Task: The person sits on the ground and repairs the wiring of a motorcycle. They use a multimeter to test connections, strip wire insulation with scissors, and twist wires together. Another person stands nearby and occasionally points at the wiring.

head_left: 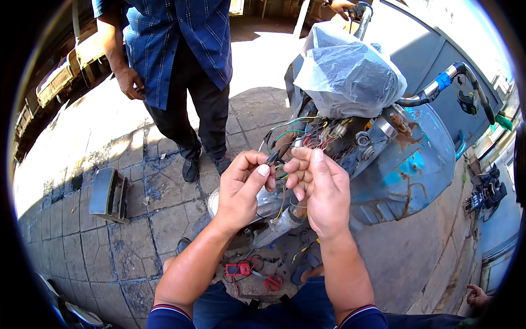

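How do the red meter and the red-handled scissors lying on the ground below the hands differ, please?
The meter is a boxy block with wire leads running from it; the scissors are thin, with two looped handles. The meter lies to the person's left, under the left forearm; the scissors lie between the forearms, nearer the person. Both are red and rest on the paving, untouched by either hand.

Harsh sunlight, hard shadows, perhaps overexposed.
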Available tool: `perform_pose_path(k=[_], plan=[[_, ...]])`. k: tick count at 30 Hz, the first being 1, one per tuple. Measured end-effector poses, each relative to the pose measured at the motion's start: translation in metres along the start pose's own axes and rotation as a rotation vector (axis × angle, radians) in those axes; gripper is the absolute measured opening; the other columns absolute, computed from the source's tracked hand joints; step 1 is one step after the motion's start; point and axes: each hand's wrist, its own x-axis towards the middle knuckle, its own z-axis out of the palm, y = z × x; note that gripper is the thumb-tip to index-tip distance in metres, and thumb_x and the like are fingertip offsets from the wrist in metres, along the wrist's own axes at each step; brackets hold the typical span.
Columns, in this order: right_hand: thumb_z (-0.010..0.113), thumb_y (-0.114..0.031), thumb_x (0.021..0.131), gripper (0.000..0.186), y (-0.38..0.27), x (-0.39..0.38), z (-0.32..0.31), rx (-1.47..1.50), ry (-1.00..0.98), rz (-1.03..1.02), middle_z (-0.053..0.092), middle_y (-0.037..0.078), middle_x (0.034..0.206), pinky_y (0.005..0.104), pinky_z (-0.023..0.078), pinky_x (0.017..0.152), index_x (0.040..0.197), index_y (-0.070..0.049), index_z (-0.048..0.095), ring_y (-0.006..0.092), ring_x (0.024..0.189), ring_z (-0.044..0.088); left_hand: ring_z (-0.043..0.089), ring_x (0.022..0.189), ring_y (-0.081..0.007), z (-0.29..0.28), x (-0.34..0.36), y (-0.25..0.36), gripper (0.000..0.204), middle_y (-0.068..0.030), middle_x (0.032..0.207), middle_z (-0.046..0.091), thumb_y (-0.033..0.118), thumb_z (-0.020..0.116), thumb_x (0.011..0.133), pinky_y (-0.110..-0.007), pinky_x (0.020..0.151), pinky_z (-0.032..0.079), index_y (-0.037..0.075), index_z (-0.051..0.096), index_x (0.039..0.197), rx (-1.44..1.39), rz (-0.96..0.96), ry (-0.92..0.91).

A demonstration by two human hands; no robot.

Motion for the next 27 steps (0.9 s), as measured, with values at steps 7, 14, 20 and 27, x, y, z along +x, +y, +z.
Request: perform_pose_path(k=[7, 14, 20, 27], plan=[[0.055, -0.025, 0.106, 0.036, 0.010, -0.013, -0.003, -0.152, -0.062, -0.098, 0.069, 0.008, 0.097, 0.0237, 0.048, 0.062, 0.119, 0.007, 0.064, 0.0113, 0.077, 0.064, 0.058, 0.087, -0.0108, -0.004, -0.010, -0.002, 0.010, -0.0047, 0.100, 0.061, 0.004, 0.057, 0.102, -0.026, 0.078, 0.050, 0.000, 0.059, 0.111, 0.174, 0.099, -0.069], [0.069, -0.005, 0.093, 0.010, 0.008, -0.020, -0.004, -0.746, -0.090, -0.462, 0.063, 0.012, 0.080, 0.0293, 0.048, 0.060, 0.093, 0.004, 0.066, 0.0177, 0.067, 0.061, 0.061, 0.085, -0.0208, -0.001, -0.013, 0.006, 0.008, -0.0103, 0.095, 0.060, -0.005, 0.063, 0.092, -0.032, 0.077, 0.050, -0.002, 0.062, 0.100, 0.702, 0.366, -0.135], [0.067, -0.002, 0.095, 0.011, -0.032, -0.030, -0.002, -0.478, 0.178, -0.569, 0.058, 0.006, 0.075, 0.0259, 0.038, 0.051, 0.088, 0.004, 0.061, 0.0086, 0.058, 0.049, 0.058, 0.078, -0.0095, -0.032, -0.025, -0.017, 0.007, -0.0042, 0.090, 0.060, 0.004, 0.055, 0.103, -0.025, 0.070, 0.048, -0.002, 0.059, 0.103, 0.414, 0.001, 0.109], [0.075, -0.009, 0.092, 0.022, -0.035, -0.045, -0.017, -0.910, -0.158, -0.465, 0.057, 0.007, 0.065, 0.0298, 0.038, 0.050, 0.078, 0.003, 0.062, 0.0139, 0.054, 0.047, 0.061, 0.075, -0.0113, -0.030, -0.016, -0.015, 0.013, -0.0084, 0.096, 0.068, 0.009, 0.055, 0.104, -0.026, 0.064, 0.050, 0.000, 0.058, 0.113, 0.113, -0.047, 0.175]])
